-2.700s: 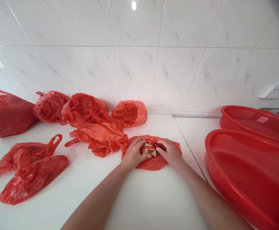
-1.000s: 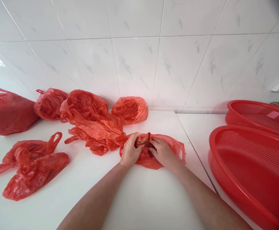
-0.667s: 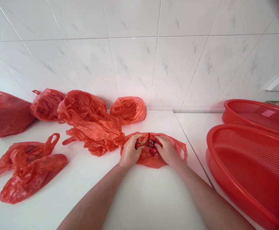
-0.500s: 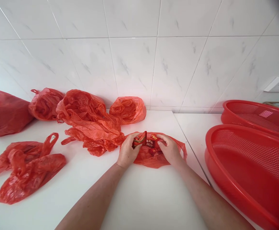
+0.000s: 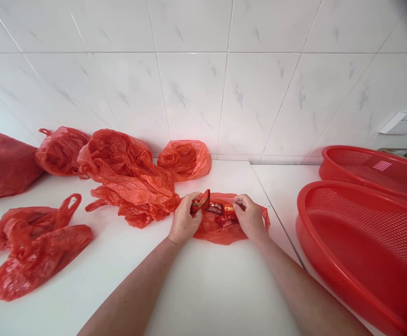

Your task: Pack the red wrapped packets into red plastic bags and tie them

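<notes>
The left hand (image 5: 183,221) is gripping a packet (image 5: 200,200) between thumb and fingers, its red edge pointing up, over the left part of an open bag (image 5: 217,234). The right hand (image 5: 251,218) is hanging over the bag's right part, fingertips closing toward the thumb; I'm not managing to tell whether it is pinching anything. Between the hands, more packets (image 5: 225,218) are lying in the bag. The white table (image 5: 221,289) is carrying a crumpled bag (image 5: 38,249) at left and two baskets (image 5: 305,235) at right. Farther back, other bags (image 5: 119,154) are slumping near the tiled wall (image 5: 192,88), where a socket (image 5: 399,123) is showing.
</notes>
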Available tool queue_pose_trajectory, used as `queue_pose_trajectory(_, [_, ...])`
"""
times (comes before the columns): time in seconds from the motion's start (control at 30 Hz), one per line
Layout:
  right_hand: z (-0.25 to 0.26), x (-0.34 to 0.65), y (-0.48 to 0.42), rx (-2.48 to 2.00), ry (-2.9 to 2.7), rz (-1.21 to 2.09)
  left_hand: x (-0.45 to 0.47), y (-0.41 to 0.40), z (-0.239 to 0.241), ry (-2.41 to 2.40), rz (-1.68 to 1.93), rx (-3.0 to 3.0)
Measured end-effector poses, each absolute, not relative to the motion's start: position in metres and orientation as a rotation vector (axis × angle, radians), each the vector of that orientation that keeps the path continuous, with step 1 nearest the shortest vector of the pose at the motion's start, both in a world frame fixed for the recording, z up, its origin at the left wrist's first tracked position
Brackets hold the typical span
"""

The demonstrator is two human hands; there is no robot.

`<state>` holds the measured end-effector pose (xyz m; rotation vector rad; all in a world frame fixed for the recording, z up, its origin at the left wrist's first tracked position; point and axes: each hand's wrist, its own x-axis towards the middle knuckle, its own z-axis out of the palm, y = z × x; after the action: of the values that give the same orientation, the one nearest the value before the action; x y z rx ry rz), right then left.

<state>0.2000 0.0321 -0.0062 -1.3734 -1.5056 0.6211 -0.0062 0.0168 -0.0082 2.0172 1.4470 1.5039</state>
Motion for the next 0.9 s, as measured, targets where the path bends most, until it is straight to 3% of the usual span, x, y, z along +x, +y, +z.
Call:
queue_pose_trajectory(0.3, [-0.013,0.197,0.034,-1.383,-1.804,0.526,-0.006,0.017,-0.01,1.447,1.501,2.025])
queue_pose_trajectory(0.63, [-0.004,0.196,0.03,-1.346,-1.766,0.551,-0.006,0.017,-0.009,1.456,1.51,2.023])
queue_pose_trajectory(0.9, [-0.01,0.198,0.033,-1.321,-1.865,0.256,-0.005,0.017,-0.009,1.442,1.529,2.012])
